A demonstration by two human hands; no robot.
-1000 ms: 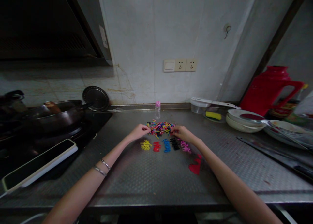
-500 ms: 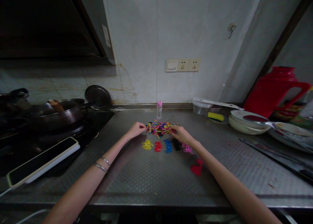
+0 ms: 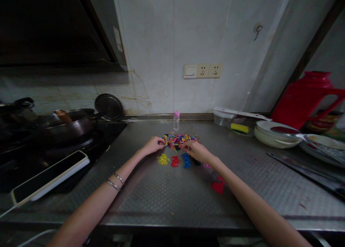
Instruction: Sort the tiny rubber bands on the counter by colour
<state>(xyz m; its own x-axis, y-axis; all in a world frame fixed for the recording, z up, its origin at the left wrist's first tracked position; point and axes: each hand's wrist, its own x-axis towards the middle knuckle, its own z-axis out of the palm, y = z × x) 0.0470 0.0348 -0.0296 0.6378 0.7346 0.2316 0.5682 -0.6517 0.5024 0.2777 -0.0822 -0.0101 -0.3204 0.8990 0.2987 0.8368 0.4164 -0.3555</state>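
Note:
A heap of mixed coloured rubber bands (image 3: pixel 178 139) lies on the steel counter (image 3: pixel 167 193). In front of it sit small sorted piles: yellow (image 3: pixel 163 159), red (image 3: pixel 175 161) and blue (image 3: pixel 186 160); black and pink piles are mostly hidden under my right hand. My left hand (image 3: pixel 154 145) is at the heap's left edge, fingers pinched on bands. My right hand (image 3: pixel 196 151) reaches over the blue pile to the heap's front, fingers curled; what they hold I cannot make out. A red piece (image 3: pixel 217 186) lies by my right forearm.
A small pink-capped bottle (image 3: pixel 176 120) stands behind the heap. A wok (image 3: pixel 67 124) and a phone (image 3: pixel 48 177) are on the stove at left. A container, yellow sponge (image 3: pixel 239 128), bowls (image 3: pixel 276 135) and a red jug (image 3: pixel 307 97) are at right.
My right hand has shifted left and forward, from the heap's right edge to over the blue and black piles. My left hand stays at the heap's left edge.

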